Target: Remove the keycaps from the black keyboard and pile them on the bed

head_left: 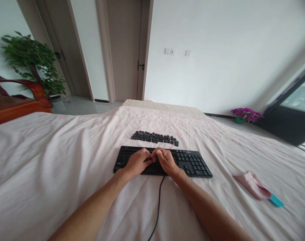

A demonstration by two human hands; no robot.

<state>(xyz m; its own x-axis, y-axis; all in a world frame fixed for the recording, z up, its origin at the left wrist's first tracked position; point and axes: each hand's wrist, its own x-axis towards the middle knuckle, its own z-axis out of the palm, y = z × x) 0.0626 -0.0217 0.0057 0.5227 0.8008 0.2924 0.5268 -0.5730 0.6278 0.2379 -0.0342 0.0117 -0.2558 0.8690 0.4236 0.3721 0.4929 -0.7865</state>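
A black keyboard (192, 163) lies across the pink cloth; its right-hand blocks carry keys, while part of the left side shows bare key sockets. Over its middle, my left hand (138, 162) has bent, closed fingers down at the key area. My right hand (165, 161) is closed beside it, thumb on top, the two hands' fingertips nearly touching. Whatever the fingers pinch is hidden. A thin pale wire loop (161, 145) shows just beyond my right hand; I cannot tell whether that hand holds it. Several loose black keycaps (153, 137) lie in rows behind the keyboard.
A black cable (158, 207) runs from the keyboard toward me over the creased cloth (67, 160). To the right lie a pink cloth piece (254, 185) and a blue brush-like item (276, 201). A wooden chair (19, 97) stands at the left.
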